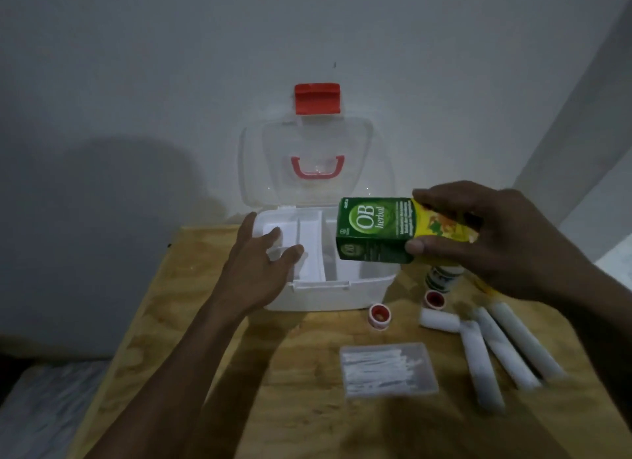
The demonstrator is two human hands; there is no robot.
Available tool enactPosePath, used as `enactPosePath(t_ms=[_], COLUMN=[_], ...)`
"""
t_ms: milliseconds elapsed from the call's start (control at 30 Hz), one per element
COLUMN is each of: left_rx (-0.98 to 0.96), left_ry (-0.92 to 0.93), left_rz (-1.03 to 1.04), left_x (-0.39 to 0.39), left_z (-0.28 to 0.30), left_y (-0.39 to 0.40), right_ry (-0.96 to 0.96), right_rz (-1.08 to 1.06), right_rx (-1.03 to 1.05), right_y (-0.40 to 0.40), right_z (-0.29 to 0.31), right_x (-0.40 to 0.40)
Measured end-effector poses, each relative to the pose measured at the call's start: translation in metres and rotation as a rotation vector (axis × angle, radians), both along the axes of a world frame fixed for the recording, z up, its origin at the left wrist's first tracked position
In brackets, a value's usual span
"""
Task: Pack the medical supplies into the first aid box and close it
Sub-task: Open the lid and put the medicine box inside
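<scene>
Head view: a pale wooden bench (pixel 212 322) with visible grain stands against a plain grey-white wall (pixel 171 48) in dim light; a shadow falls on the wall to the left.

At the bench's far edge sits the first aid box (pixel 328 287), white smooth plastic with inner dividers. Its clear lid (pixel 355 157) stands open against the wall, showing a red handle (pixel 317 168) and a red latch (pixel 318 99) at the top.

The left hand (pixel 260 267) rests on the box's left compartment, fingers spread apart, gripping nothing.

The right hand (pixel 485 239) is clamped on a green and yellow carton (pixel 376 229) printed "OB herbal", thumb below and fingers on top, holding it above the right side of the box.

On the near right part of the bench lie four white cloth rolls (pixel 496 349), long cylinders, side by side, and one shorter roll (pixel 439 320) just beyond them. Two small tape spools with red centres (pixel 379 316) (pixel 435 299) stand near the box's front. A flat clear case of cotton swabs (pixel 388 369) lies toward the near edge. A white bottle (pixel 441 277) is partly hidden beneath the right hand.
</scene>
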State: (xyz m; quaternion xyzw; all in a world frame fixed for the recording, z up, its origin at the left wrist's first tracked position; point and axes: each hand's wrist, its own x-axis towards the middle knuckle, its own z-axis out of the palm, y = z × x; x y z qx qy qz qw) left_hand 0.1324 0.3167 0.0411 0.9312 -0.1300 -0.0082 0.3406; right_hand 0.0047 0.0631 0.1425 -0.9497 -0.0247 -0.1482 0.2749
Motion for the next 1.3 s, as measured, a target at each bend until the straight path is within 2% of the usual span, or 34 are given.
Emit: enactPosePath(t_ms=[200, 400, 600, 867, 1200, 1300], left_rx=[0.003, 0.024, 0.02, 0.004, 0.005, 0.01], left_ry=[-0.009, 0.008, 0.009, -0.001, -0.01, 0.004], left_rz=[0.002, 0.005, 0.004, -0.008, -0.03, -0.014], left_x=[0.0, 0.001, 0.0, -0.001, -0.002, -0.002], left_z=[0.0, 0.0, 0.002, 0.003, 0.004, 0.004], left_y=[-0.001, -0.001, -0.001, -0.001, 0.0, -0.002], right_ry=[0.167, 0.294, 0.317, 0.362, 0.474, 0.494], right_rz=[0.089, 0.157, 0.212, 0.219, 0.242, 0.259], right_rx=[-0.251, -0.4, -0.398, -0.26, -0.544, -0.558], right_y=[-0.01, 0.007, 0.03, 0.039, 0.049, 0.05], right_z=[0.004, -0.008, -0.035, -0.059, -0.064, -0.063], right_x=[0.047, 0.083, 0.103, 0.109, 0.111, 0.113])
